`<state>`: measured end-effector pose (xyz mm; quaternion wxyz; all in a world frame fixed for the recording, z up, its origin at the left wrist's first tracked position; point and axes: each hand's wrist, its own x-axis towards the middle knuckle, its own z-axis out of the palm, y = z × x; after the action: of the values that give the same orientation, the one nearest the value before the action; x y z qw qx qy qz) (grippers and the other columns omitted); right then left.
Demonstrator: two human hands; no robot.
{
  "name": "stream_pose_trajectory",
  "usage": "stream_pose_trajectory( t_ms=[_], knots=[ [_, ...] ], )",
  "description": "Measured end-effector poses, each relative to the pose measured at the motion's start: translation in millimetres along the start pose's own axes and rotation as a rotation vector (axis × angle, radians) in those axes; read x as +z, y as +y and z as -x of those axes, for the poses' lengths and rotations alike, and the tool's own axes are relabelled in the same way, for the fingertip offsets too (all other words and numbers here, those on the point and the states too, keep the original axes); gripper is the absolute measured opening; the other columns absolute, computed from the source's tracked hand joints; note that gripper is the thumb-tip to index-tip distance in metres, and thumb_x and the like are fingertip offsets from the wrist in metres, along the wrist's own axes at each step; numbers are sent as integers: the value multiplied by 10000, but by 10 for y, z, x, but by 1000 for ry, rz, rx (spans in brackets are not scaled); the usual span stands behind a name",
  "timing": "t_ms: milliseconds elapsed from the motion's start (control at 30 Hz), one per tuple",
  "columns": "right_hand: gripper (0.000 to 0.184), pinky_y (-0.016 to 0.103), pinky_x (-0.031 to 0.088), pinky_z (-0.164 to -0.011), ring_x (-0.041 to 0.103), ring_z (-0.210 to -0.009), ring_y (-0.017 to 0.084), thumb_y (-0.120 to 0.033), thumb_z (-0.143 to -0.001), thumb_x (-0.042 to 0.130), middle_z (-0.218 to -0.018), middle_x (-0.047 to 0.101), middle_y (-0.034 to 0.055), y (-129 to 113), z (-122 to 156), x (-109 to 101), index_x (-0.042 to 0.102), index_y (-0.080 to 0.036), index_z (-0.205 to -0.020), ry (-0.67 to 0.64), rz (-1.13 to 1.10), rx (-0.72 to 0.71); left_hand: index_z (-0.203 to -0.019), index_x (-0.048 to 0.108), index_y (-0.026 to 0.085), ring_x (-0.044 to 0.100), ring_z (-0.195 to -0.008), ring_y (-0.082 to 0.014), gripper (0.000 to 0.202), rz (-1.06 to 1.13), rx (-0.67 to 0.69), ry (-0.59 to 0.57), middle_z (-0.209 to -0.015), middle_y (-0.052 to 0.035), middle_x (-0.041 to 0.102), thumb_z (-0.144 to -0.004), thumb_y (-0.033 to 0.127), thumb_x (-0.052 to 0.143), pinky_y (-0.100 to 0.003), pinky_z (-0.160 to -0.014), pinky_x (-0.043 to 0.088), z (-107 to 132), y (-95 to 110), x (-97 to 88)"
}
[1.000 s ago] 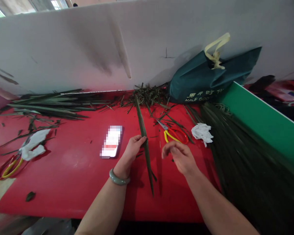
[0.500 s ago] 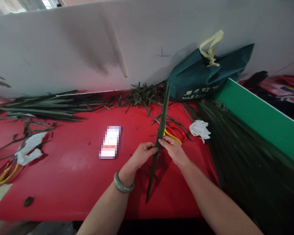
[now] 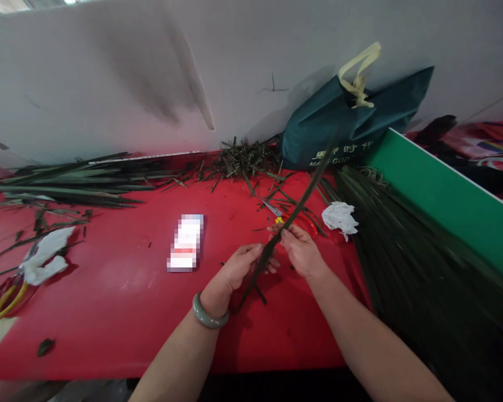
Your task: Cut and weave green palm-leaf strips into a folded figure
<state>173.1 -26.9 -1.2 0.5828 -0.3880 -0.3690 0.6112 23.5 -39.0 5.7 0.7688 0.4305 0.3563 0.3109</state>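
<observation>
Red table [image 3: 121, 312] nearest, left hand [image 3: 238, 269] half-closed, leaf strip [image 3: 302, 200] in its grip, right hand [image 3: 302, 252] pinching same strip farther up, strip slanting over scissors [image 3: 279, 218], leaf scraps [image 3: 247, 159] heaped behind, pale wall [image 3: 138, 84] beyond.

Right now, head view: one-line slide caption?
Left hand and right hand hold a dark leaf strip above a red table, scissors lying beyond.

Worker's left hand [image 3: 243, 263] and right hand [image 3: 300, 251] grip a dark leaf strip [image 3: 302, 202] over the red bench [image 3: 121, 312], its far end toward one o'clock. From the hands: phone [image 3: 185, 243] at nine; scissor blades [image 3: 272, 208] at twelve; dark green bag [image 3: 318, 127] at one; crumpled white tissue [image 3: 339, 218] at two; leaf bundle [image 3: 414, 273] at three.
</observation>
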Motion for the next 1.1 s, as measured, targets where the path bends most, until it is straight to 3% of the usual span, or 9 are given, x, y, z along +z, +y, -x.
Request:
stream_pose_trajectory(
  t_ms=[67,200,333,467,667,867,1100],
  knots=[
    [165,291,417,-713,561,-781,147,-330,-662,615,-826,632,20,-17,9,5,626,-220,-786,-55,-61,32,-831,588,87,573,-573,-145,396,72,-26,-60,-643,-85,621,-769,444,428,-270,-589,430,11,-11,0],
    [170,306,431,-716,575,-800,159,-325,-650,631,-885,632,29,-15,26,37,623,-226,-788,-136,-117,108,-810,564,110,539,-495,-108,258,151,-12,-134,-548,-27,581,-694,340,581,-228,-537,407,9,-39,7],
    [219,300,438,-693,573,-757,151,-372,-724,550,-813,625,23,71,16,47,602,-224,-878,-116,-98,97,-716,533,124,522,-486,-81,194,118,26,2,-541,0,566,-645,271,638,-208,-531,402,-8,-24,39],
    [246,261,422,-577,516,-576,116,-420,-746,502,-633,571,-7,78,32,64,581,-187,-728,-48,61,35,-668,527,121,520,-494,-73,204,-9,54,153,-559,2,572,-634,287,639,-214,-546,411,-17,-1,71],
    [196,228,376,-551,447,-569,97,-348,-713,546,-594,501,-29,-64,73,104,540,-173,-625,-4,271,-36,-694,554,121,535,-541,-83,193,-62,85,149,-587,-6,582,-656,300,614,-219,-573,412,4,-6,69],
    [231,226,338,-527,394,-547,92,-379,-704,546,-565,433,-32,-58,56,66,499,-176,-605,118,236,-41,-703,577,119,538,-573,-104,191,-89,61,151,-621,-30,602,-658,302,608,-230,-582,408,44,48,51],
    [219,234,307,-520,368,-529,89,-358,-704,553,-539,410,-47,-77,72,74,504,-185,-580,103,212,-32,-697,589,132,527,-571,-82,141,-91,67,141,-626,-6,596,-647,258,626,-213,-584,403,38,6,51]
  ],
)
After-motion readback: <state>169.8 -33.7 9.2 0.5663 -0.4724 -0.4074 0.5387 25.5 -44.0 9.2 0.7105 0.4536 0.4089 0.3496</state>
